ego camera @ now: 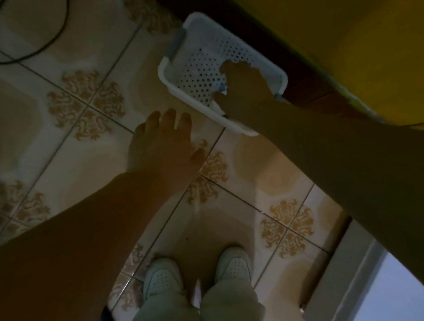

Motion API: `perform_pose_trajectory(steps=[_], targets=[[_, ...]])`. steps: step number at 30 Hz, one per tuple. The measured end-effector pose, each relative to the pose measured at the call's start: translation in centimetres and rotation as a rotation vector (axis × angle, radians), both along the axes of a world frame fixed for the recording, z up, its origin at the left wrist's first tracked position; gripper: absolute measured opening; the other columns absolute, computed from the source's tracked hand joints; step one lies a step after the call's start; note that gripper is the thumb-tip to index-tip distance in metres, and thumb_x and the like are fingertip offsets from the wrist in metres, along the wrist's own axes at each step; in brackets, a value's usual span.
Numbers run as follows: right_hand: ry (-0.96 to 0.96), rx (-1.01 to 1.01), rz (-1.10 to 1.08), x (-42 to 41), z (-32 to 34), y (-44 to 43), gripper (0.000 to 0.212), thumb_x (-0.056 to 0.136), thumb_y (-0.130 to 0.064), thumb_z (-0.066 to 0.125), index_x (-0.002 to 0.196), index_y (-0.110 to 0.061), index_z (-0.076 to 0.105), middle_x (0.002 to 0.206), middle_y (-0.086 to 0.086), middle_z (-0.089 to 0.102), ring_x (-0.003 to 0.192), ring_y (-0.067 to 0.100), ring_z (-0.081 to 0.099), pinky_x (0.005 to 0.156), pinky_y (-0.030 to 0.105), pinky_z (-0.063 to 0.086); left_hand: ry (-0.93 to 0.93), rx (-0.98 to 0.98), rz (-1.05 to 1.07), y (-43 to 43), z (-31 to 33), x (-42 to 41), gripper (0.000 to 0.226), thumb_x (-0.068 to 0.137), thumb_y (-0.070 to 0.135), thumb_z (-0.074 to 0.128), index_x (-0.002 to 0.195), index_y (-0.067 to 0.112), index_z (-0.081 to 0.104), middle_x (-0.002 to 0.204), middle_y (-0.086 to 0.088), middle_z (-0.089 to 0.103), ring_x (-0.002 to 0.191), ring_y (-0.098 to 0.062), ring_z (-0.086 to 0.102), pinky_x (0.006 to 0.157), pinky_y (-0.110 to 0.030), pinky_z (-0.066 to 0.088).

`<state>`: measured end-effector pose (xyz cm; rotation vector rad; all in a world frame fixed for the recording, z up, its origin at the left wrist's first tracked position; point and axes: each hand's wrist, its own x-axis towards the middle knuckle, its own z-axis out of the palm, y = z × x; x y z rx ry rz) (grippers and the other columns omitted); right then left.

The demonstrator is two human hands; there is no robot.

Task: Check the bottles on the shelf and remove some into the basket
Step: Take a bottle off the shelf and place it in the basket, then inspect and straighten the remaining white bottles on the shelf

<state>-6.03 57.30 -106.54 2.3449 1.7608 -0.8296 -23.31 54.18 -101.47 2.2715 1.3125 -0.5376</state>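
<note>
A white perforated basket (167,65) sits on the tiled floor beside the wall. My right hand (246,87) reaches down into it, thumb and fingers curled round a whitish bottle (221,87) with a blue mark. My palm hides most of the bottle. My left hand (161,143) hovers over the floor to the left of the basket, fingers spread and relaxed, holding nothing. No shelf is in view.
A dark baseboard (300,75) and a yellow wall (349,16) run along the right, behind the basket. Black cables (24,55) lie on the patterned tiles at the top left. My feet in white shoes (162,277) stand below the hands.
</note>
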Motion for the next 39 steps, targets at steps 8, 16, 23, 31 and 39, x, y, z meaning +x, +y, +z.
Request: perform_pose_trajectory(steps=[8,16,23,31,39], targets=[[-0.069,-0.041,0.183,-1.5,24.1,2.3,0.050,0.098,-0.040,0.045,0.139,-0.013,0.037,0.137,0.015,0.041,0.122,0.035,0.043,0.100,0.045,0.039,0.077,0.107,-0.004,2.3,21.7,-0.9,0.069,0.092,0.055,0.035,0.146,0.016,0.019,0.149,-0.007,0.028,0.136,-0.027,0.027,0.107,-0.039,0.029],[-0.097,0.117,0.126,-3.6,54.7,2.4,0.041,0.099,-0.036,0.044,0.132,-0.011,0.043,0.130,0.014,0.044,0.117,0.035,0.046,0.095,0.047,0.043,0.003,0.260,0.020,4.5,49.6,-2.1,0.055,0.092,0.055,0.037,0.136,0.023,0.035,0.140,-0.002,0.040,0.127,-0.022,0.038,0.100,-0.033,0.036],[-0.213,0.368,0.021,-4.4,78.4,-0.9,0.043,0.094,-0.037,0.049,0.130,-0.012,0.048,0.130,0.014,0.047,0.121,0.035,0.045,0.094,0.043,0.043,-0.077,0.454,-0.022,4.5,73.2,-2.7,0.057,0.089,0.059,0.040,0.132,0.022,0.041,0.132,-0.003,0.047,0.121,-0.025,0.044,0.095,-0.038,0.042],[-0.367,0.664,-0.016,-3.3,97.8,-10.2,0.038,0.097,-0.033,0.044,0.128,-0.011,0.048,0.126,0.013,0.047,0.117,0.032,0.046,0.091,0.040,0.041,-0.270,0.705,-0.056,-3.4,90.6,0.4,0.056,0.090,0.056,0.042,0.131,0.017,0.044,0.131,-0.008,0.050,0.117,-0.027,0.050,0.089,-0.036,0.045],[-0.508,0.810,-0.136,2.1,106.1,-25.2,0.029,0.096,-0.025,0.044,0.119,-0.010,0.053,0.116,0.009,0.053,0.107,0.028,0.050,0.079,0.032,0.037,-0.452,0.805,-0.164,-17.2,98.3,7.2,0.058,0.091,0.056,0.041,0.134,0.016,0.043,0.132,-0.007,0.051,0.118,-0.027,0.049,0.093,-0.039,0.043]])
